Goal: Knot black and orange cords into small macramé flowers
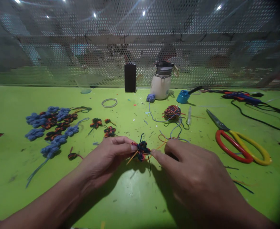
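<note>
At the view's centre, the yarn flower [143, 147] seems light, soft; the left hand [108, 156] pinches its nine-o'clock edge, likely the best hold; whether the right hand [193, 173], at three o'clock, grips, I cannot tell.

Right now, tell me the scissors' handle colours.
One red handle, one yellow handle, clearest in the head view.

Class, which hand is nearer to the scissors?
Right. The right hand is left of the scissors, apart from them; the left hand is farther left, pinching the dark yarn flower.
</note>
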`<state>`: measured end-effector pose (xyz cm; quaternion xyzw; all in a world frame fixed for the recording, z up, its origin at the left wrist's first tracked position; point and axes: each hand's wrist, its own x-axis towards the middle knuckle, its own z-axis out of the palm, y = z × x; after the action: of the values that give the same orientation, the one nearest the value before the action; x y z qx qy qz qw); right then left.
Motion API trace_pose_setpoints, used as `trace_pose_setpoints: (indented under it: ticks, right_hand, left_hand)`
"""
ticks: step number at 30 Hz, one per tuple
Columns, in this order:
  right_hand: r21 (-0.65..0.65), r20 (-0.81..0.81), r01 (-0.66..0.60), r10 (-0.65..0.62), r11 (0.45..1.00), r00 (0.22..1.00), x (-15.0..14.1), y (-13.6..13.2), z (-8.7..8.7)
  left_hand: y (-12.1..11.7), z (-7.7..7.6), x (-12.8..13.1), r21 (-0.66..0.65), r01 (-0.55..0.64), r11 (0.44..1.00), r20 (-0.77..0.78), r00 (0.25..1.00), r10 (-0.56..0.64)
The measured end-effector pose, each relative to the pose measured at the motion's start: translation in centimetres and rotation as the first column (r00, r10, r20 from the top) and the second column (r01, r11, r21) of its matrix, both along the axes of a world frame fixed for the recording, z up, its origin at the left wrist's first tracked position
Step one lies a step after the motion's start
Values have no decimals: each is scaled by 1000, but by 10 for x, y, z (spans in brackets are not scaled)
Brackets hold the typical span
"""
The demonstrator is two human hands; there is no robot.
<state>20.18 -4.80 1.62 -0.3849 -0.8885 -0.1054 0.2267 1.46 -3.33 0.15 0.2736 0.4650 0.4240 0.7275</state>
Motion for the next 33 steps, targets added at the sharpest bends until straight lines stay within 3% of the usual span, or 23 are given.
trace_pose_setpoints:
  ticks: [7,14,22,33]
  right_hand:
    - [-29,-3,-5,5,1000,1000,-1,1,0]
    - [-197,17,20,-17,980,1000,1,1,0]
    - [-304,-9,29,-33,952,999,1,4,3]
    - [-178,15,34,-32,983,999,2,2,1]
  left_hand:
    - [-1,0,1,15,7,1000,-21,1000,-7]
    - [-1,-1,3,25,15,1000,-17,1000,-14]
    - [-1,0,1,26,-6,1000,-42,999,7]
    - [2,-1,0,64,-11,998,-98,995,17]
